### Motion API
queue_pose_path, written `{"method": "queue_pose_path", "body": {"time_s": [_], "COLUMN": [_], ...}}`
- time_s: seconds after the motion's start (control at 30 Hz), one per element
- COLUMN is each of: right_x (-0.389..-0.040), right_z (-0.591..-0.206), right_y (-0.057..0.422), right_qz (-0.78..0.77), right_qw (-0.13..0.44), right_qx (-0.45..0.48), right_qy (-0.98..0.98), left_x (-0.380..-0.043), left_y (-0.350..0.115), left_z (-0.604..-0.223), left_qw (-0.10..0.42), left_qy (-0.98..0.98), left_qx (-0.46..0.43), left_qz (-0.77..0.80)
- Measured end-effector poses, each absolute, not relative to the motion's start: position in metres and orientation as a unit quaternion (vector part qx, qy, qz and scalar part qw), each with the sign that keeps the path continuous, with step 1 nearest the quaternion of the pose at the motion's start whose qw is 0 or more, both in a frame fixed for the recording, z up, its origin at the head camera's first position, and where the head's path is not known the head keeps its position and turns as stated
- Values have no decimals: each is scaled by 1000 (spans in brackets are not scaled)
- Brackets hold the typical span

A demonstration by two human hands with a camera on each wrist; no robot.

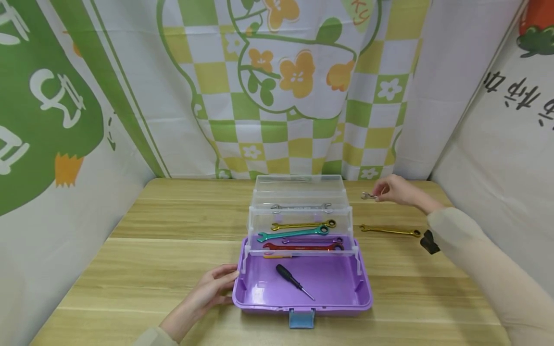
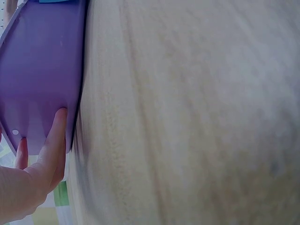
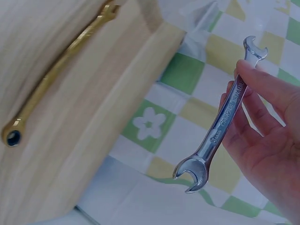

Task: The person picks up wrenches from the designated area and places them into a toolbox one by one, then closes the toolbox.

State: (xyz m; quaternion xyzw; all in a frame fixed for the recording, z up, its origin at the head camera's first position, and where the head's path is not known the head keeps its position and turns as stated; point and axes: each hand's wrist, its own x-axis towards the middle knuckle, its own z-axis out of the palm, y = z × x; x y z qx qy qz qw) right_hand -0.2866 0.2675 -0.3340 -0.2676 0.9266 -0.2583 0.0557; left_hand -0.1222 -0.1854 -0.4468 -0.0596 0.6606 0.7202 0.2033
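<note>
A silver open-end wrench (image 3: pixel 220 122) is pinched between the thumb and fingers of my right hand (image 1: pixel 395 190), raised at the far right of the table. Below that hand lies a gold combination wrench (image 1: pixel 389 231). My left hand (image 1: pixel 212 288) touches the left side of a purple toolbox (image 1: pixel 303 307) with extended fingers, as the left wrist view also shows. The toolbox stands open, its clear trays (image 1: pixel 255 216) raised at the back. A black-handled screwdriver (image 1: pixel 287 276) lies in the purple bottom.
In the trays lie a silver wrench (image 1: pixel 298 207), a gold wrench (image 1: pixel 303 225), a teal wrench (image 1: pixel 294 234), a small purple wrench (image 1: pixel 311 240) and a red wrench (image 1: pixel 303 247). A patterned curtain (image 1: pixel 294 144) hangs behind the wooden table (image 1: pixel 173 216).
</note>
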Motion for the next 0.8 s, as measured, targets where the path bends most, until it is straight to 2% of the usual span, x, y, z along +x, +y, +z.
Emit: {"method": "queue_pose_path", "body": {"time_s": [0.8], "right_x": [-300], "right_z": [-292], "right_y": [199], "right_qz": [-253], "right_qw": [60], "right_qx": [-329], "right_qy": [908], "left_x": [-123], "left_y": [-184], "left_z": [-446], "left_qw": [197], "left_qy": [662], "left_qx": [-71], "left_qz": [720]}}
